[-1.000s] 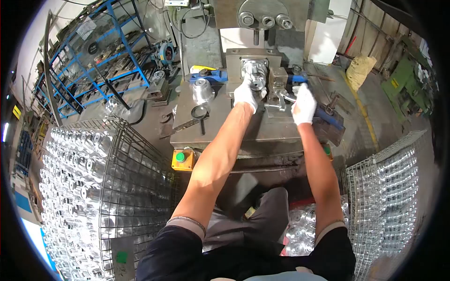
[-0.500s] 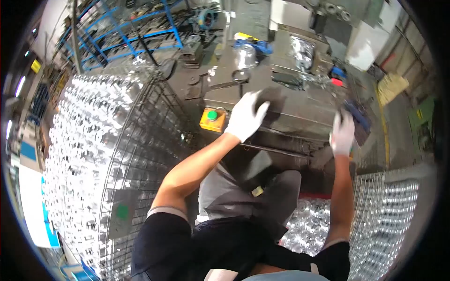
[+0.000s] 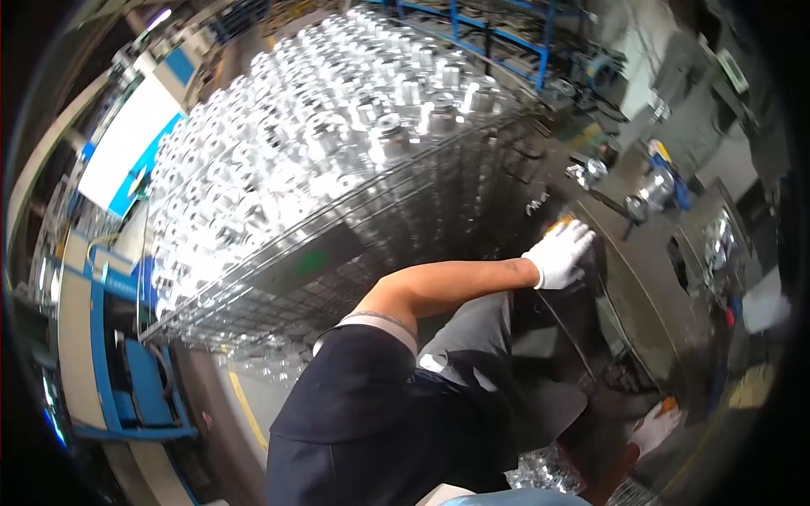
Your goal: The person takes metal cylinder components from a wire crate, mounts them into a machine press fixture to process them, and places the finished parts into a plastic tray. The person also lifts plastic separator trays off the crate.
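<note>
Workpiece (image 3: 720, 243) lies in fixture (image 3: 695, 234), long axis running down-frame.

I'm in a metalworking shop: a wire cage (image 3: 396, 196) packed with shiny metal parts (image 3: 388, 139) stands on my left, a worn steel worktable (image 3: 639, 274) before me, blue racking (image 3: 542, 63) beyond, a yellow floor line (image 3: 245, 405), and my left hand (image 3: 563, 255) wears a work glove.

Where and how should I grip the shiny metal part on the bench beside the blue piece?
Probably around the outer side wall of the shiny metal part, coming from above: its rounded body suits a wrapped grip, while the blue piece crowds its far side and the round-headed tool its near side. The left hand is nearer.
</note>
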`<move>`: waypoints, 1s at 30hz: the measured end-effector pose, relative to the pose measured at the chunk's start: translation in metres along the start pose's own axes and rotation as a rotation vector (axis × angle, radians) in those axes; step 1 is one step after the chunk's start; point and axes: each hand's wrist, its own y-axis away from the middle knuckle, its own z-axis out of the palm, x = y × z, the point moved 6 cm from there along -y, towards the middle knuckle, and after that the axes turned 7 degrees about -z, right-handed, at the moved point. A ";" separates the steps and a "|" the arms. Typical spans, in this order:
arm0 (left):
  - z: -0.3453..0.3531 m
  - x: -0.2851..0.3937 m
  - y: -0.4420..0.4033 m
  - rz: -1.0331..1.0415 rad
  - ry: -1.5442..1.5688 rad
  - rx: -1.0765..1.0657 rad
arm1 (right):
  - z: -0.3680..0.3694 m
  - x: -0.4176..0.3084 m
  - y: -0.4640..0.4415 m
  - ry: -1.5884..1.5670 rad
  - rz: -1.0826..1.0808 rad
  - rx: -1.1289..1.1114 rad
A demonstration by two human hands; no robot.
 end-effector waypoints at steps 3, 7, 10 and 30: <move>-0.055 0.002 0.014 -0.001 -0.039 0.063 | 0.020 0.013 -0.007 -0.022 0.002 0.056; -0.226 0.003 0.034 0.128 -0.123 0.449 | 0.010 0.011 0.001 -0.251 -0.139 0.421; -0.319 -0.069 0.067 -0.213 -0.639 0.537 | -0.042 -0.007 0.004 -0.620 -0.114 0.413; -0.360 -0.106 0.122 -0.513 0.341 0.639 | -0.114 -0.063 -0.199 -0.385 -0.414 0.382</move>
